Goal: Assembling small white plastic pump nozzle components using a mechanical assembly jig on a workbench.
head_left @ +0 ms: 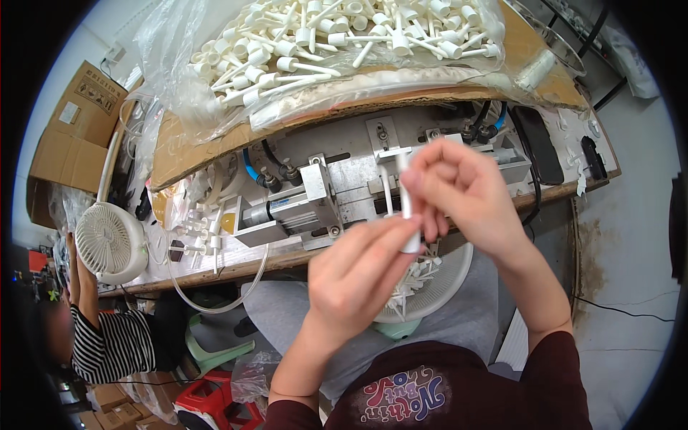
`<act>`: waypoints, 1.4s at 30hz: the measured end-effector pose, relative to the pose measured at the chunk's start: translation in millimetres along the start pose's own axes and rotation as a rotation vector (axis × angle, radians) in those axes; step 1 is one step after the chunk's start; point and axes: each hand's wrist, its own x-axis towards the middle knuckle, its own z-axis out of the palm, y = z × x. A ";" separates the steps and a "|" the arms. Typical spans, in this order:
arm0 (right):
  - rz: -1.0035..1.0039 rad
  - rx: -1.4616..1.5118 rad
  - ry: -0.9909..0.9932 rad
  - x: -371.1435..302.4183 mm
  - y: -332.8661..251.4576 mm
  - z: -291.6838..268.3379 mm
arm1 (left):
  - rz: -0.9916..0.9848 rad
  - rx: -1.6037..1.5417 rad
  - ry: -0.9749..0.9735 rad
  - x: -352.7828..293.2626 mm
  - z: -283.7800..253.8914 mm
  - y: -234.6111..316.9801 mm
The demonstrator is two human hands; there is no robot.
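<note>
In front of the metal fixture (308,201), my left hand (358,276) pinches a white capped stem (406,204), its cap end pointing down between the fingertips. My right hand (462,190) is closed near the upper end of the same piece, thumb against fingers. A second thin white stem (387,188) stands just left of it; whether I hold it too I cannot tell. Below my hands, a white basket (459,279) on my lap holds many small white pieces. Beyond the fixture, a heap of white ribbed caps with stems (358,29) lies on clear plastic.
Cardboard (172,154) under the heap overhangs the fixture. A black phone (539,147) lies to the right. On the left are a white fan (111,242), loose white fittings (208,233) and a hanging clear hose (208,309). A person in a striped shirt (115,344) sits at far left.
</note>
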 end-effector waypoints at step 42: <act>-0.686 -1.524 -0.031 -17.5 43.8 14.9 | 0.292 0.873 -0.009 196.2 8.4 -132.0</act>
